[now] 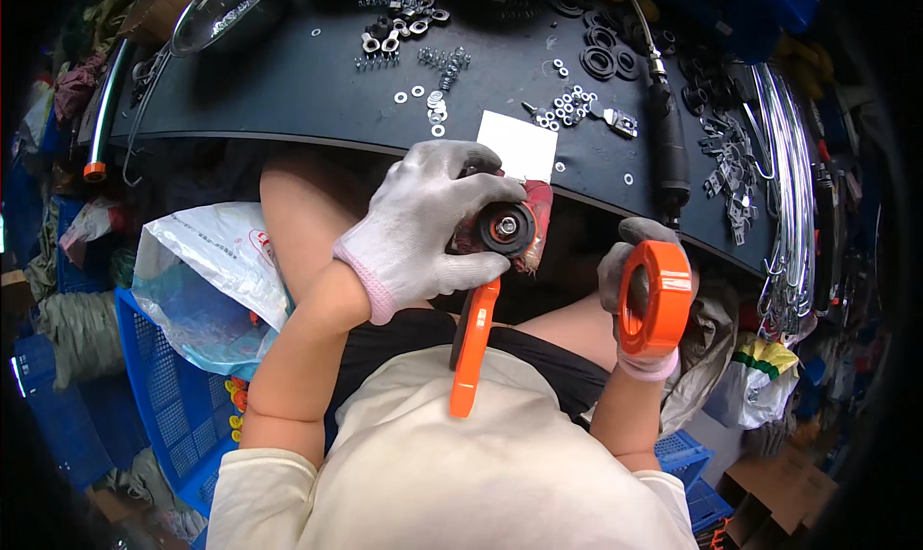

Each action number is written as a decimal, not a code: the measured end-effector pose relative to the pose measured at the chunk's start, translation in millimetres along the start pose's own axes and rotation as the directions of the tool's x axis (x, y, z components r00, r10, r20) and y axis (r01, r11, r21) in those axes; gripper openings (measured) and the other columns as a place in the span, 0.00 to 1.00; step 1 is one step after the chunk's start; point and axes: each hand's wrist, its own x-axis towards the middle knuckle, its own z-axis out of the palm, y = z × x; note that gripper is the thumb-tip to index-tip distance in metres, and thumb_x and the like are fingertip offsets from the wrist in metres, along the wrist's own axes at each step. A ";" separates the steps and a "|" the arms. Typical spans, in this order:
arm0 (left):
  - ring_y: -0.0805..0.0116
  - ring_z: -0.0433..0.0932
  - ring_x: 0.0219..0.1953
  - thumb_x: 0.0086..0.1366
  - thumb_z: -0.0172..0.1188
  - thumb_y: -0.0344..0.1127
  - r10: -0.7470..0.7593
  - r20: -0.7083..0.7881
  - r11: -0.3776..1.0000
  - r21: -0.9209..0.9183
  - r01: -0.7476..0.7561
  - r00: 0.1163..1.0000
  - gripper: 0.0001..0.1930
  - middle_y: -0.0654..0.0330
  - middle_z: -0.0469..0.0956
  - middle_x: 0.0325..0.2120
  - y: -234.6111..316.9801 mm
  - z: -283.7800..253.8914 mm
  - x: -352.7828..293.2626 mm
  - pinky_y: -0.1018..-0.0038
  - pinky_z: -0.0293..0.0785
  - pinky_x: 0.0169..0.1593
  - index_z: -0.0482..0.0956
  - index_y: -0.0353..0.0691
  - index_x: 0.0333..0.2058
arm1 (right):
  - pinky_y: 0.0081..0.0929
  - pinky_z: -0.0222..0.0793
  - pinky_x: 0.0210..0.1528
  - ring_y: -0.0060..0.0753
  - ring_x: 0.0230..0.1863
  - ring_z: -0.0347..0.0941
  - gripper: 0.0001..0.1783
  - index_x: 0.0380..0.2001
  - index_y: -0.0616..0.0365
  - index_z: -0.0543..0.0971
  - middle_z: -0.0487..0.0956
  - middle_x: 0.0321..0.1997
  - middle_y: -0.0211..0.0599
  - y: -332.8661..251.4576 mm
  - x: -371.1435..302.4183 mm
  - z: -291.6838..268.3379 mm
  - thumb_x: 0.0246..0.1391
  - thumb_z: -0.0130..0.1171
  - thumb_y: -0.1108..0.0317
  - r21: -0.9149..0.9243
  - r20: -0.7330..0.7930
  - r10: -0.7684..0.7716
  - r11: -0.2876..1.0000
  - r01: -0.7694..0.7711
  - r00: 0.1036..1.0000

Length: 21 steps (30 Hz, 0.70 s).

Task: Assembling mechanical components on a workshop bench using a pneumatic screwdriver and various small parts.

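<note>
In a light grey glove with a pink cuff, my left hand (423, 223) is closed round a black round part (507, 227) with a metal bolt end at its centre. Below it a long orange handle (473, 353) hangs toward my lap; whether it joins the black part is hidden by my fingers. My right hand (615, 276), gloved alike, grips a thick orange ring-shaped piece (670, 300) from behind, off the table's front edge. Just beyond my left hand, a white card (517, 144) lies at the table edge above a red cloth or bag (538, 213).
On the dark table (269, 98) lie springs (445, 64), flat washers (437, 108), nuts (574, 105), black rings (600, 50) and metal clips (731, 170). A black power driver (665, 137) hangs at right beside bent metal rods (793, 194). A blue crate (159, 387) stands left.
</note>
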 end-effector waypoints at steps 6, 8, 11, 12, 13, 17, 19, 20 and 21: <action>0.46 0.63 0.57 0.43 0.66 0.44 0.001 0.024 1.000 -0.018 -0.001 1.000 0.29 0.47 0.67 0.53 -4.2 7.0 -0.7 0.57 0.58 0.61 0.78 0.48 0.48 | 0.18 0.70 0.41 0.22 0.37 0.74 0.16 0.46 0.69 0.75 0.79 0.41 0.39 7.7 0.0 14.0 0.55 0.54 0.72 -0.153 -0.211 0.019 0.987 -0.052 0.977; 0.46 0.62 0.58 0.43 0.66 0.45 -0.009 0.005 1.000 -0.018 0.009 1.000 0.29 0.47 0.66 0.54 -7.5 11.2 -3.8 0.57 0.58 0.61 0.77 0.49 0.48 | 0.19 0.71 0.44 0.20 0.39 0.75 0.14 0.44 0.69 0.77 0.80 0.41 0.38 3.6 9.2 30.4 0.57 0.52 0.73 -0.288 -0.199 -0.059 0.958 -0.001 0.978; 0.45 0.61 0.60 0.39 0.69 0.46 0.026 -0.065 0.997 0.078 -0.020 0.998 0.35 0.46 0.65 0.56 -6.3 14.5 -6.9 0.57 0.57 0.62 0.75 0.47 0.51 | 0.18 0.72 0.41 0.18 0.36 0.75 0.12 0.41 0.70 0.78 0.81 0.36 0.36 -13.4 22.9 43.1 0.56 0.53 0.74 -0.525 -0.117 0.111 0.837 -0.156 0.987; 0.45 0.61 0.60 0.37 0.70 0.46 -0.007 -0.137 0.999 -0.032 0.003 0.991 0.39 0.46 0.64 0.57 -4.2 14.3 -8.6 0.57 0.57 0.62 0.73 0.45 0.53 | 0.17 0.73 0.37 0.16 0.31 0.75 0.12 0.39 0.71 0.79 0.82 0.31 0.34 -8.6 26.6 45.0 0.56 0.53 0.74 -0.611 -0.105 0.037 0.786 -0.094 0.994; 0.46 0.61 0.60 0.34 0.72 0.47 -0.047 -0.203 0.990 -0.143 0.018 0.978 0.43 0.46 0.63 0.58 -3.1 15.0 -8.9 0.58 0.57 0.62 0.72 0.43 0.54 | 0.19 0.73 0.33 0.17 0.29 0.76 0.12 0.39 0.68 0.80 0.82 0.29 0.39 -7.9 29.0 52.1 0.55 0.54 0.73 -0.664 -0.099 -0.045 0.747 -0.032 0.994; 0.51 0.66 0.56 0.30 0.75 0.46 0.090 -0.256 0.985 -0.122 -0.125 0.963 0.44 0.53 0.70 0.50 0.2 24.4 -7.2 0.60 0.57 0.61 0.72 0.42 0.52 | 0.24 0.70 0.27 0.20 0.25 0.75 0.14 0.42 0.62 0.79 0.78 0.22 0.43 -12.5 43.1 61.3 0.53 0.53 0.70 -0.934 0.071 0.002 0.351 0.066 0.997; 0.53 0.68 0.52 0.31 0.74 0.44 0.133 -0.295 0.984 -0.077 -0.162 0.946 0.41 0.56 0.71 0.46 -8.4 33.0 -6.2 0.61 0.58 0.59 0.73 0.43 0.50 | 0.26 0.69 0.26 0.21 0.22 0.74 0.17 0.46 0.60 0.78 0.75 0.19 0.42 -14.1 44.1 59.3 0.53 0.53 0.70 -0.971 0.146 0.017 0.193 0.140 0.989; 0.54 0.68 0.51 0.31 0.74 0.44 0.129 -0.309 0.984 -0.077 -0.160 0.942 0.40 0.56 0.71 0.45 -9.6 33.6 -6.5 0.61 0.59 0.58 0.73 0.44 0.49 | 0.24 0.66 0.24 0.20 0.20 0.70 0.21 0.51 0.59 0.75 0.74 0.18 0.38 -18.7 45.8 57.2 0.52 0.51 0.70 -0.915 0.109 -0.025 0.388 0.110 0.994; 0.54 0.68 0.50 0.31 0.73 0.43 0.124 -0.325 0.984 -0.081 -0.158 0.938 0.38 0.57 0.72 0.45 -9.2 35.3 -6.3 0.61 0.59 0.57 0.74 0.44 0.48 | 0.22 0.64 0.22 0.18 0.18 0.66 0.25 0.56 0.57 0.71 0.72 0.18 0.34 -26.2 46.7 56.5 0.52 0.50 0.71 -0.821 0.061 -0.056 0.565 0.082 0.997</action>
